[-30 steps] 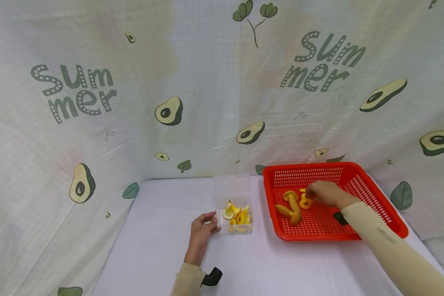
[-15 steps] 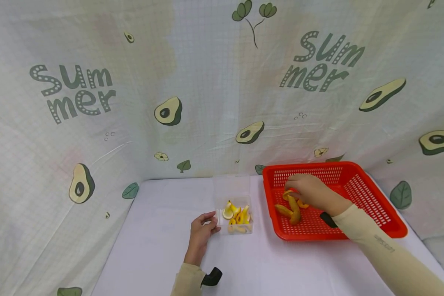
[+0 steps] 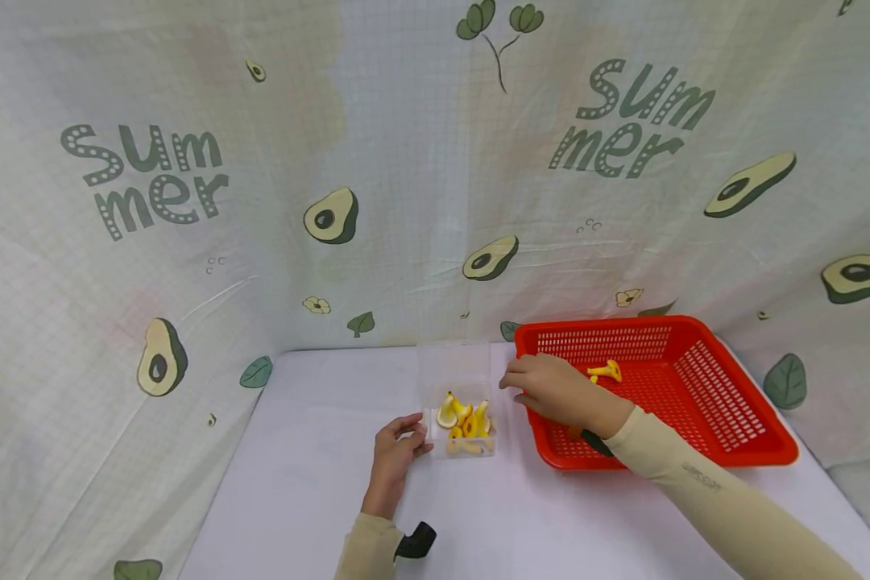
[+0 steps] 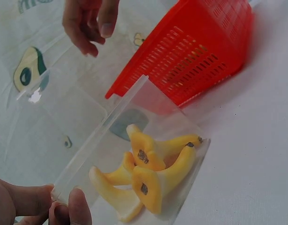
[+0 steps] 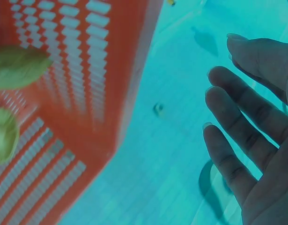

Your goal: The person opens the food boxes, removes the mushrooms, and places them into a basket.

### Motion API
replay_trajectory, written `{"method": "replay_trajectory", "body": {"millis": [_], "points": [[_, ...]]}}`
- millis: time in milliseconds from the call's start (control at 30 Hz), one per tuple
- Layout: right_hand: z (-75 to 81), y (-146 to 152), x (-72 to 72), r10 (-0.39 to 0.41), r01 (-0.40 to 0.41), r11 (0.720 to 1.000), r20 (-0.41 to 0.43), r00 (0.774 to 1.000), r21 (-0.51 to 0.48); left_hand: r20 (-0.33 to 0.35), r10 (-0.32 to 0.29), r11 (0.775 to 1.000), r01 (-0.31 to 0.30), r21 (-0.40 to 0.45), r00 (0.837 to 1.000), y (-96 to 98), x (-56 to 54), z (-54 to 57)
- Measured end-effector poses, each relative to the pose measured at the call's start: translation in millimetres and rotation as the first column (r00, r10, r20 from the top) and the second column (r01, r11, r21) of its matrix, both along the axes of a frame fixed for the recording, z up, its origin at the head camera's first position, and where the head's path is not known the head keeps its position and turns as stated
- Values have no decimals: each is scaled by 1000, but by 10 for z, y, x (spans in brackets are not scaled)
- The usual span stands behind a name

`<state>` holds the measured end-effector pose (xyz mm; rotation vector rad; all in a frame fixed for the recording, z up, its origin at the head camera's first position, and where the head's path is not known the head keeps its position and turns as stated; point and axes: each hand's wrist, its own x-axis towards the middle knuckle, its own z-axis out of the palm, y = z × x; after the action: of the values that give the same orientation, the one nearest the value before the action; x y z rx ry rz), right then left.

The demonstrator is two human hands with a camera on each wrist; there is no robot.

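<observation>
At the left side of a clear plastic box, my left hand pinches the wall between thumb and fingers. The box's see-through lid is raised. Several yellow, trumpet-shaped mushrooms with dark stem tips lie inside. My right hand is over the left rim of the red basket, fingers pointing toward the box and slightly bent. Nothing shows between those fingers in the right wrist view. One yellow mushroom shows in the basket behind the hand; the tan mushrooms there are mostly hidden by the arm.
The red basket stands on the white-covered table, to the right of the box. A patterned cloth hangs directly behind the table. In the right wrist view, the slotted basket wall rises beside the hand.
My right hand has moved left, from the mushrooms in the basket to above its left rim. The left hand and the box have stayed in place.
</observation>
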<state>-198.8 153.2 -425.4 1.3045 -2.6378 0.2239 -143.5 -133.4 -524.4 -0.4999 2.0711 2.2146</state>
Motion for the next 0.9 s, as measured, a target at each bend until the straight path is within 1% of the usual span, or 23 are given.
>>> {"method": "replay_trajectory", "body": {"millis": [167,333,467,733,900], "points": [[-17,-220,6,52,-52,998,4,999,37,1,0,1000,0,-9,1000,7,-15,-9],[-67,-435,-9,91,-92,992,8,996,81,3,0,1000,0,-15,1000,10,-31,-18],[-106,-581,-14,99,-100,990,18,995,103,2,-3,1000,3,-14,1000,7,-29,-10],[-183,-784,-49,115,-113,986,-12,993,126,-5,-18,1000,18,-12,1000,-13,-16,-28],[-218,-863,-87,110,-109,983,1,994,150,-12,-16,1000,16,-9,1000,-5,10,8]]}}
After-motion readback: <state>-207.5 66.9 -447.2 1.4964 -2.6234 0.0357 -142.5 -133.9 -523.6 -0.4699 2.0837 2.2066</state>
